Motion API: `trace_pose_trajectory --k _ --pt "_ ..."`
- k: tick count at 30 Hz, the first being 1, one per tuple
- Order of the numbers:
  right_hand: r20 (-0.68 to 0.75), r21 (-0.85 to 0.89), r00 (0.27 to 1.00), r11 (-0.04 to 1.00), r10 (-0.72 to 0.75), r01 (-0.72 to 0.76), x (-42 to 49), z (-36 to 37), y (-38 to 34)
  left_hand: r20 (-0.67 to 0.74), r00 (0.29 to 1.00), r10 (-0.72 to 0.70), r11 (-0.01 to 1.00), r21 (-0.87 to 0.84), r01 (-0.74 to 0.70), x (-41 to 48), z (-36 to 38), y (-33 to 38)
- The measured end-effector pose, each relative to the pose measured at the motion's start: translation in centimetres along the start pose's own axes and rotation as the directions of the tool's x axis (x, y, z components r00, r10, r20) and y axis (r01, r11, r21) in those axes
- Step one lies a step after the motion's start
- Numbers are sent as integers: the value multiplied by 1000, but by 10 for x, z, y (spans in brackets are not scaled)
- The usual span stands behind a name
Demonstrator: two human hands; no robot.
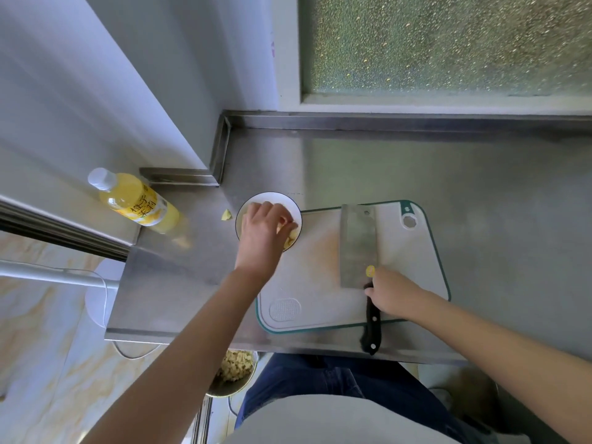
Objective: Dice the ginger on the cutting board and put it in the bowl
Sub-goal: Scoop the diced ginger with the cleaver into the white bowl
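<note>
Several ginger pieces (290, 240) lie in the white bowl (272, 196) — left hand (262, 232) above.

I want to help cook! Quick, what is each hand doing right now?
Left hand: over the bowl, fingers curled; grip cannot be told.
Right hand: closed on the cleaver handle.

the counter (416, 174) is brushed stainless steel with a dull sheen. the cutting board (307, 277) looks matt white plastic, green-edged, with a rough dimpled patch at its near left corner. the cleaver (357, 245) has a satin grey metal blade and glossy black handle. the bowl (275, 197) is glossy white. the bottle (134, 200) is clear plastic. far window glass (448, 43) is pebbled.
</note>
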State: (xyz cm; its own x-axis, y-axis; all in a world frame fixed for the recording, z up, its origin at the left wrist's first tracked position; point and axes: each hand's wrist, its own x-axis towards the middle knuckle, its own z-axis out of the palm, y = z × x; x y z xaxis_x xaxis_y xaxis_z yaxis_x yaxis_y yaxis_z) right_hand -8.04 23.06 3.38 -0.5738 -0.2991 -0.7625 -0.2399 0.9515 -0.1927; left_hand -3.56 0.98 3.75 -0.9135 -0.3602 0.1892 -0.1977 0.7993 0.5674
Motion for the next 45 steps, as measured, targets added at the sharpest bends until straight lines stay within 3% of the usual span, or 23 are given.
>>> trace_pose_trajectory --k 2,5,10,12,15,19,22,26,31,41,45 --pt "-66 -105 997 994 -31 24 -2 -10 -9 143 989 -42 994 102 28 1 -5 -14" --pt "-154 53 975 984 -158 168 3 -26 -33 266 962 -63 978 209 6 -5 -9 -29" --pt "-212 263 956 931 -202 255 29 -35 -80 46 983 -175 980 108 169 -14 -20 -47" --pt "-174 320 968 920 -179 227 39 -34 -95 2 965 -264 961 86 263 -14 -22 -62" --pt "-57 460 994 881 -96 111 51 -32 -113 54 940 -337 940 81 332 -10 -20 -80" --pt "87 730 995 683 -43 -35 61 -29 -127 76 927 -367 930 6 367 1 -18 -95" --pt "104 713 993 700 -47 -42 63 -31 -132 180 892 -414 910 102 402 10 -14 -104" --pt "-2 724 1000 690 12 -7 60 -31 -123 327 856 -399 905 289 311 14 -10 -111" --pt "-74 778 996 627 42 31 59 -40 -104 265 901 -344 913 317 255 9 -6 -114" --pt "-104 828 990 560 97 32 67 -54 -84 299 885 -356 923 261 283 11 -8 -114" --pt "-88 855 991 518 98 24 68 -53 -91 125 897 -425 905 43 423 17 -15 -107"
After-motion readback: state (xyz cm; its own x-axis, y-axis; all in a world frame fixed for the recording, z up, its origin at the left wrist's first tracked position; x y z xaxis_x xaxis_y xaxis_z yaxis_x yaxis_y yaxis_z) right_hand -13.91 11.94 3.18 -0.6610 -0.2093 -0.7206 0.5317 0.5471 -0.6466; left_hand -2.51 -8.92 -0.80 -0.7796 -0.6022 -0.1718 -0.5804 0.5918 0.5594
